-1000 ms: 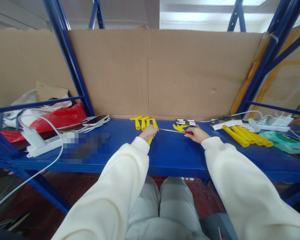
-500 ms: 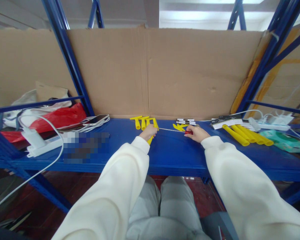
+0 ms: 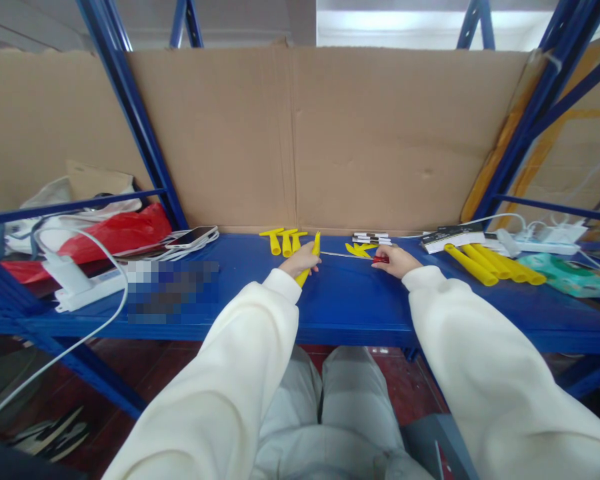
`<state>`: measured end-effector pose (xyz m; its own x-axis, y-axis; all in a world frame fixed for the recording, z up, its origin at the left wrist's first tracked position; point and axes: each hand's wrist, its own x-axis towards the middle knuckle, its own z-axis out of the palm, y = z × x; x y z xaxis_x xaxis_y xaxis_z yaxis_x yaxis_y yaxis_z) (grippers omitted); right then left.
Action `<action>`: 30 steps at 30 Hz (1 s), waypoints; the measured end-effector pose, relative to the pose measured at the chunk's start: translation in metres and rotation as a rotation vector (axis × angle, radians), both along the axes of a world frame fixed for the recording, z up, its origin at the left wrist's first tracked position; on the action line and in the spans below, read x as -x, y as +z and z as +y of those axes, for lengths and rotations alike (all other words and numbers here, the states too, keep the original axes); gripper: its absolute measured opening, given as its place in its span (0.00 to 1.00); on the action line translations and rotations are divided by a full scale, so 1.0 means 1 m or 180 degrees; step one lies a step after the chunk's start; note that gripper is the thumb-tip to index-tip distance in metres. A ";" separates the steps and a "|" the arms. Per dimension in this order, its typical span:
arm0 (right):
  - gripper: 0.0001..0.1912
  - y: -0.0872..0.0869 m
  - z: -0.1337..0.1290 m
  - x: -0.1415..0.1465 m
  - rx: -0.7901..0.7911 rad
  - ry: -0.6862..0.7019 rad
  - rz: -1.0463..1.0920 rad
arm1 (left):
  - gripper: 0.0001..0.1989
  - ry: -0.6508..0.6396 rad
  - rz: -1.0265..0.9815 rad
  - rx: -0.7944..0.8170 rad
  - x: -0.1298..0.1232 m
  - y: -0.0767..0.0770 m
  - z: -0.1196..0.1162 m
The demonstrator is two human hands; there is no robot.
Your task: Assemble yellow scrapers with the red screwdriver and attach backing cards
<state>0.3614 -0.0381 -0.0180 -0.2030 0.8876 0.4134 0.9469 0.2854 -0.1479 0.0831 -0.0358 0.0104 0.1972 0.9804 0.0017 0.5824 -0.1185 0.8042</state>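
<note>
My left hand point(image 3: 299, 261) is closed around a yellow T-shaped plastic piece point(image 3: 317, 244), whose crosspiece stands above my fingers and whose stem comes out below them. In my right hand point(image 3: 398, 261) is a screwdriver point(image 3: 381, 259), gripped by its red handle. Its long thin metal shaft points left, and the tip reaches the yellow piece; whether it touches cannot be made out. Behind my left hand lie several similar yellow T-shaped pieces point(image 3: 275, 244). Small flat yellow parts point(image 3: 359, 250) lie just left of my right hand.
Several yellow tubes point(image 3: 473, 265) lie at the right, by a black-and-white box point(image 3: 453, 237) and a green packet point(image 3: 567, 275). White-and-black sticks point(image 3: 371, 239) rest near the cardboard wall point(image 3: 220, 140). At the left are a phone point(image 3: 194, 237), a power strip point(image 3: 87, 290) and a red bag point(image 3: 125, 233).
The yellow piece in my left hand has turned, so its crosspiece now stands more upright. My right hand stays on the screwdriver, nearly in place. The view has tilted slightly.
</note>
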 end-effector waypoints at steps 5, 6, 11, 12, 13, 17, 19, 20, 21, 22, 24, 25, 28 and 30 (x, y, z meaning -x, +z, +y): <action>0.08 0.000 0.002 -0.002 0.0038 0.0007 0.0129 | 0.20 -0.0002 -0.0227 -0.0170 -0.002 0.001 -0.001; 0.09 0.000 0.002 -0.002 0.0042 0.0007 0.0153 | 0.21 0.0011 -0.0272 -0.0222 -0.002 0.001 -0.001; 0.09 0.001 0.000 -0.002 0.0067 -0.0068 0.0147 | 0.26 0.0274 -0.0388 -0.0499 0.001 0.001 0.005; 0.09 0.001 0.000 -0.002 0.0095 -0.0110 0.0134 | 0.28 0.0343 -0.0373 -0.0564 0.002 0.001 0.006; 0.09 0.001 0.000 -0.003 0.0124 -0.0152 0.0123 | 0.31 0.0368 -0.0345 -0.0625 0.002 0.001 0.007; 0.09 0.001 0.001 -0.005 0.0168 -0.0280 0.0099 | 0.39 -0.0085 -0.0079 -0.0826 0.003 -0.004 0.009; 0.09 0.001 0.001 -0.006 0.0193 -0.0329 0.0143 | 0.39 -0.0371 0.0167 -0.1049 0.003 -0.007 0.010; 0.09 0.001 0.000 -0.006 0.0217 -0.0344 0.0176 | 0.38 -0.0467 0.0335 -0.1207 0.003 -0.008 0.010; 0.09 0.001 0.000 -0.006 0.0246 -0.0347 0.0205 | 0.37 -0.0535 0.0538 -0.1370 0.003 -0.009 0.010; 0.09 0.001 0.000 -0.006 0.0275 -0.0336 0.0230 | 0.36 -0.0577 0.0772 -0.1512 0.004 -0.010 0.010; 0.08 0.002 0.000 -0.005 0.0295 -0.0269 0.0261 | 0.34 -0.0621 0.1273 -0.1659 0.004 -0.011 0.008; 0.08 0.002 0.000 -0.005 0.0292 -0.0222 0.0277 | 0.34 -0.0634 0.1501 -0.1672 0.004 -0.011 0.006; 0.06 0.002 0.000 -0.004 0.0309 -0.0134 0.0338 | 0.34 -0.0617 0.1996 -0.1651 0.002 -0.011 0.000; 0.05 0.002 0.000 -0.003 0.0341 -0.0151 0.0380 | 0.34 -0.0587 0.2187 -0.1632 0.001 -0.010 -0.003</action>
